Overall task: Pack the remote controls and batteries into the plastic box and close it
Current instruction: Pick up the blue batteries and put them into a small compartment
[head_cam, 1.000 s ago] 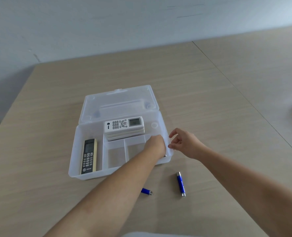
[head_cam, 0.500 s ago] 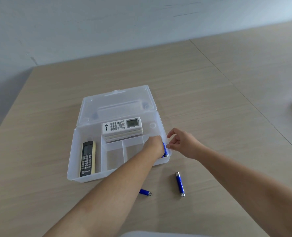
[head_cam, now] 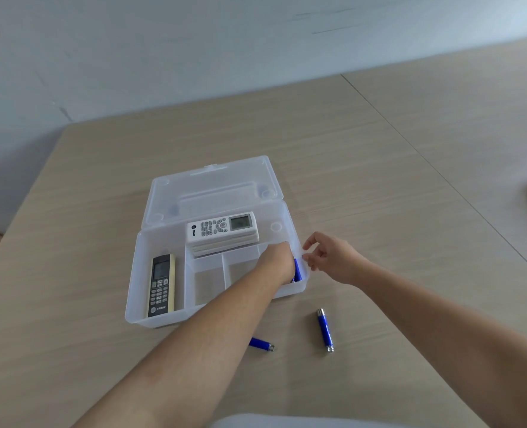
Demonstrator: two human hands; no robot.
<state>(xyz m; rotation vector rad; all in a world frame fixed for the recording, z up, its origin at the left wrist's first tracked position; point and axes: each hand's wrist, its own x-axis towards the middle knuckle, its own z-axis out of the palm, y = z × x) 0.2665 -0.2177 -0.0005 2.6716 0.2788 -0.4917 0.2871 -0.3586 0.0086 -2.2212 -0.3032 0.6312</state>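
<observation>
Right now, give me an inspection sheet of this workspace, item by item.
Surface: wooden table, seam on the right.
Job's things: plastic box open, lid laid back; white remote in rear compartment; black remote in left compartment; one battery in right front compartment; two batteries on the table.
Clutter: nothing seen.
Hands: left hand inside box, grip hidden; right hand at box's right rim, holding nothing.
Cables: nothing seen.
Surroundings: pale wall.

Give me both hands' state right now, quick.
Left hand: down in the plastic box, against a blue battery; grip cannot be told.
Right hand: open, empty, at the box's right wall.
</observation>
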